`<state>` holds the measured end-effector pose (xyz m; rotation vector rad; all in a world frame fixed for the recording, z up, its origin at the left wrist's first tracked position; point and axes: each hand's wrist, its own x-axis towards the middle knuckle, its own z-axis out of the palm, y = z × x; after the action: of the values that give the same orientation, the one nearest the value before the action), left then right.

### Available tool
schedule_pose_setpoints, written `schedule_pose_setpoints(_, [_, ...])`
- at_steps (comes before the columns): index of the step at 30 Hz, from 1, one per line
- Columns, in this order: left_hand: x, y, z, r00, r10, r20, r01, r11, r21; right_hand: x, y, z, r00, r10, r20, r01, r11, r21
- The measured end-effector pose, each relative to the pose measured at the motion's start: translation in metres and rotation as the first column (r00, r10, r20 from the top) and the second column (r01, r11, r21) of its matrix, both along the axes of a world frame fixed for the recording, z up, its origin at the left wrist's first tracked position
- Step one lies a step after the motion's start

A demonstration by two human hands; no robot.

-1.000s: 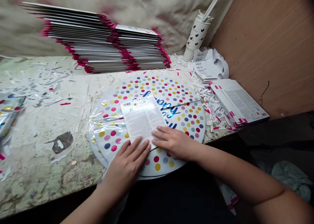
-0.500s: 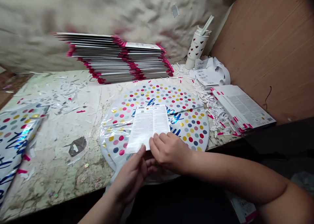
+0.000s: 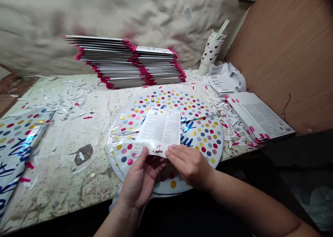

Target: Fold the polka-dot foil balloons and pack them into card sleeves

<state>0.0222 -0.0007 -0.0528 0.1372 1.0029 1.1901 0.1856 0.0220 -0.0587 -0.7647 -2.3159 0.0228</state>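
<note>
A white printed label [image 3: 158,129] with a barcode along its top edge lies across a round foil balloon [image 3: 205,136] covered in coloured dots and blue lettering. My left hand [image 3: 139,180] pinches the label's lower edge, which curls up off the balloon. My right hand [image 3: 189,166] sits just beside it, its fingertips on the same edge. The balloon's clear plastic wrap shines at its left side, and the hands hide its lower middle.
A tall stack of pink-edged flat packs [image 3: 125,62] stands against the rumpled wall behind. A second foil balloon [image 3: 18,150] lies at the left on the scrap-strewn table [image 3: 65,133]. Right of the balloon are white paper strips [image 3: 223,79], a stack of printed sheets [image 3: 257,117] and a heart-patterned tumbler [image 3: 210,51].
My left hand has turned palm inward and now pinches the label's lower edge, which bends upward. My right hand has shifted slightly right, and the view has moved a little.
</note>
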Motion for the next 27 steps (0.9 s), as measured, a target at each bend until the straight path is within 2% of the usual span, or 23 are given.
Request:
schedule_pose_setpoints(2, [-0.002,-0.001,0.001,0.991,-0.079,-0.109,0.087,0.994,0.067,-0.002,0.006,0.006,0.996,0.02,-0.089,-0.039,0.976,-0.212])
schedule_pose_setpoints(3, [-0.003,-0.002,0.002,0.978,-0.103,-0.18,0.121,0.988,0.092,-0.005,0.009,0.009,0.991,0.039,-0.129,-0.074,0.958,-0.279])
schedule_pose_setpoints(4, [-0.003,-0.002,0.001,0.963,-0.121,-0.242,0.152,0.982,0.112,-0.008,0.013,0.012,0.985,0.066,-0.159,-0.112,0.947,-0.302])
schedule_pose_setpoints(7, [-0.004,-0.003,-0.001,0.914,-0.155,-0.375,0.219,0.967,0.134,-0.015,0.021,0.017,0.97,0.132,-0.206,-0.183,0.95,-0.253])
schedule_pose_setpoints(10, [-0.012,0.001,-0.002,0.825,-0.12,-0.552,0.232,0.963,0.136,0.005,0.025,0.026,0.986,0.065,-0.154,-0.116,0.929,-0.352])
schedule_pose_setpoints(12, [-0.022,0.005,0.004,0.668,-0.048,-0.742,0.26,0.95,0.172,0.034,0.027,0.036,1.0,0.013,0.018,-0.005,0.913,-0.408])
schedule_pose_setpoints(14, [-0.03,0.01,0.017,0.396,0.097,-0.913,0.35,0.903,0.248,0.064,0.028,0.049,0.972,-0.193,0.136,0.226,0.929,-0.293])
schedule_pose_setpoints(15, [-0.031,0.013,0.027,0.245,0.213,-0.946,0.43,0.85,0.303,0.076,0.028,0.057,0.942,-0.32,0.103,0.335,0.92,-0.204])
schedule_pose_setpoints(16, [-0.031,0.016,0.039,0.116,0.336,-0.935,0.544,0.766,0.342,0.084,0.029,0.065,0.91,-0.415,0.014,0.413,0.901,-0.134])
schedule_pose_setpoints(17, [-0.028,0.019,0.051,0.032,0.448,-0.893,0.673,0.651,0.351,0.089,0.03,0.072,0.897,-0.435,-0.084,0.426,0.898,-0.107])
schedule_pose_setpoints(18, [-0.023,0.023,0.063,0.005,0.534,-0.845,0.774,0.532,0.342,0.09,0.031,0.078,0.908,-0.384,-0.166,0.367,0.922,-0.125])
schedule_pose_setpoints(19, [-0.018,0.028,0.073,0.035,0.589,-0.807,0.822,0.442,0.358,0.088,0.034,0.082,0.924,-0.296,-0.244,0.257,0.95,-0.178])
schedule_pose_setpoints(20, [-0.011,0.033,0.081,0.109,0.612,-0.783,0.818,0.392,0.421,0.084,0.037,0.083,0.917,-0.215,-0.336,0.134,0.959,-0.25])
schedule_pose_setpoints(21, [-0.005,0.038,0.086,0.207,0.601,-0.772,0.768,0.388,0.509,0.08,0.041,0.082,0.879,-0.171,-0.445,0.023,0.947,-0.32])
schedule_pose_setpoints(22, [0.001,0.043,0.087,0.313,0.57,-0.76,0.688,0.416,0.595,0.075,0.046,0.078,0.81,-0.174,-0.56,-0.061,0.925,-0.376])
schedule_pose_setpoints(23, [0.006,0.049,0.084,0.404,0.518,-0.754,0.616,0.455,0.643,0.071,0.052,0.072,0.715,-0.212,-0.666,-0.115,0.904,-0.411])
schedule_pose_setpoints(24, [0.01,0.055,0.08,0.46,0.446,-0.768,0.594,0.488,0.64,0.07,0.059,0.065,0.61,-0.263,-0.748,-0.145,0.891,-0.431])
schedule_pose_setpoints(25, [0.012,0.062,0.074,0.473,0.369,-0.8,0.628,0.496,0.6,0.071,0.067,0.058,0.517,-0.304,-0.8,-0.164,0.882,-0.441])
schedule_pose_setpoints(26, [0.014,0.07,0.069,0.443,0.331,-0.833,0.678,0.484,0.553,0.076,0.074,0.051,0.449,-0.335,-0.828,-0.18,0.874,-0.451])
schedule_pose_setpoints(27, [0.014,0.079,0.066,0.385,0.357,-0.851,0.715,0.469,0.52,0.084,0.081,0.044,0.391,-0.366,-0.844,-0.189,0.866,-0.463])
